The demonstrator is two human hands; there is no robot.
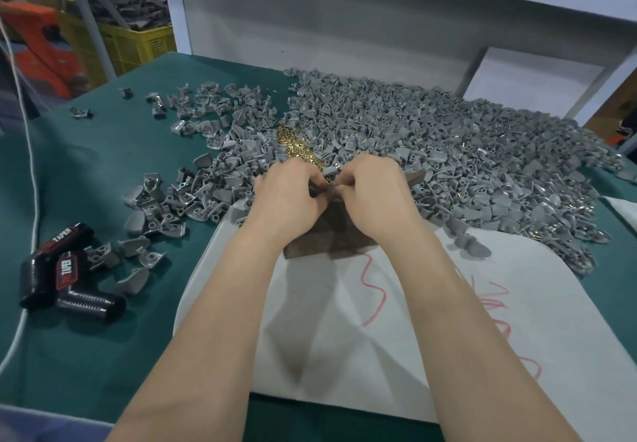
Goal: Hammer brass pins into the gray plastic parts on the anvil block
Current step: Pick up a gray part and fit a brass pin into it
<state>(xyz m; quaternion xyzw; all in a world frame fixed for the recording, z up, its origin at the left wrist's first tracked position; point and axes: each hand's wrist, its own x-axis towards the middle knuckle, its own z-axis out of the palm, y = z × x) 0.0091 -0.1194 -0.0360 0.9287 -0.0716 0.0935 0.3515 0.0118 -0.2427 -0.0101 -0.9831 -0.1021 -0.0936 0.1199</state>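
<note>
We are pinching a gray part (319,190) over the far edge of the anvil block (327,241), with the left grip (287,193) and right grip (370,190) both curling onto it. Brass pins (298,146) are lying just beyond, amid the heap of gray parts (448,152) spreading across the green counter (103,321).

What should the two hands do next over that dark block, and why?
Probably seat a brass pin in the gray part and steady it on the anvil block before hammering. The left hand and right hand both pinch that part over the block, and the pile of brass pins lies just behind their fingers.
</note>
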